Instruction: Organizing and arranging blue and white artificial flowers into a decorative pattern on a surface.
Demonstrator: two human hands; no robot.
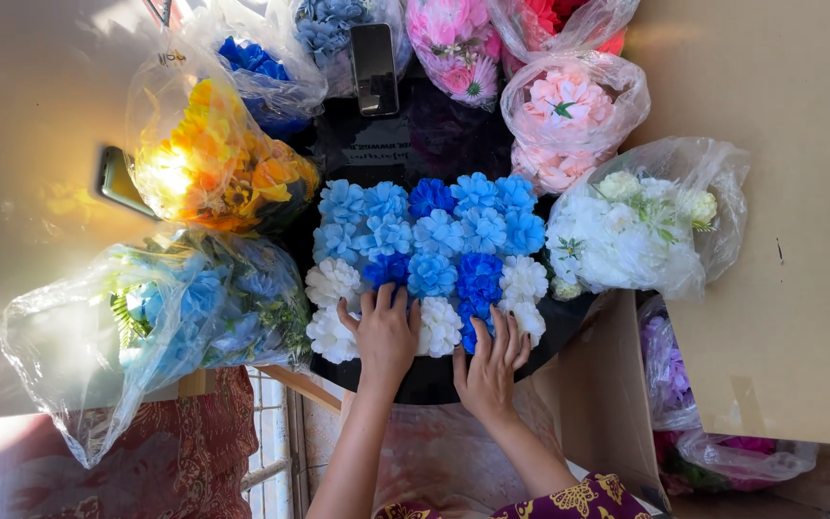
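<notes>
Both hands lie flat on the flower arrangement (429, 259) at the centre of the frame, a block of blue and white blooms on a dark round base (434, 380). The left hand (383, 332) has its fingers spread over the lower blooms, gripping nothing; the right hand (488, 367) rests likewise just beside it. Clear bags of flowers ring them: yellow (213, 163) upper left, white (641, 226) right. A phone (375, 67) lies at top centre.

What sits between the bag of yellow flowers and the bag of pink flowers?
In the head view, a phone lying on a dark surface fills that gap between the yellow flower bag and the pink flower bag.
</notes>
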